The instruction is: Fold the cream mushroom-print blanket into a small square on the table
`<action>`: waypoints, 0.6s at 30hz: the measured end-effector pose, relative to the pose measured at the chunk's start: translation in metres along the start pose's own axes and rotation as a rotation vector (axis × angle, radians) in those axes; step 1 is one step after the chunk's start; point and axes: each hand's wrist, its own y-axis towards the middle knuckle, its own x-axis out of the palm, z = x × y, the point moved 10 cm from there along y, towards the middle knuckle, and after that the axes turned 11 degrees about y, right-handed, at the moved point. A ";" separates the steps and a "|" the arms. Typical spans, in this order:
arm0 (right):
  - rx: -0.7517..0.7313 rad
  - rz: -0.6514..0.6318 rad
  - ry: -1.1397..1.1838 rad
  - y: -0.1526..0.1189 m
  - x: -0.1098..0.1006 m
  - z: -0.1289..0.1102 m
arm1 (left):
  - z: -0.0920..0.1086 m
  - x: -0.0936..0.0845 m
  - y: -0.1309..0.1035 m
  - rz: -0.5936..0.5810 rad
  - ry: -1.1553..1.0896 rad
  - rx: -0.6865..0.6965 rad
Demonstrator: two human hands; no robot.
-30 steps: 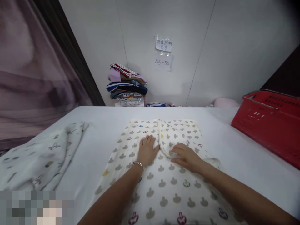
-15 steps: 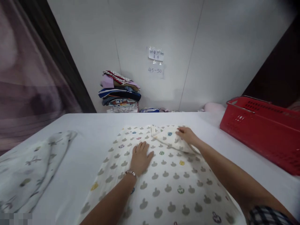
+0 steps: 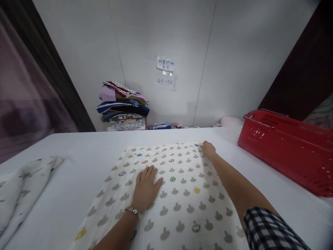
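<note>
A white cloth (image 3: 179, 208) with grey and a few coloured mushroom prints lies spread over the white table. My left hand (image 3: 146, 189) rests palm down on it, left of the middle, fingers stretched out, a bracelet at the wrist. At the cloth's far right corner, my right hand (image 3: 208, 149) has its fingers closed on the edge; the fingertips are partly hidden. The far edge of the cloth looks straight and flat.
A second patterned cloth (image 3: 27, 187) lies at the left of the table (image 3: 85, 147). A red basket (image 3: 283, 149) stands at the right. Folded clothes (image 3: 125, 104) are piled beyond the far edge, against the wall with paper signs (image 3: 165, 73).
My right hand has drawn the folded-over far right corner outward, and it now lies flat. My left hand still presses on the cloth. The view has shifted slightly.
</note>
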 end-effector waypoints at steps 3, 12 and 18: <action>-0.012 0.006 -0.020 0.001 -0.001 -0.001 | 0.000 0.001 0.000 -0.012 0.005 0.002; 0.016 0.032 -0.002 0.004 0.005 0.007 | -0.001 0.004 0.000 -0.041 0.005 -0.009; 0.058 -0.057 0.063 -0.003 0.001 0.018 | -0.001 0.002 -0.001 -0.014 -0.012 -0.012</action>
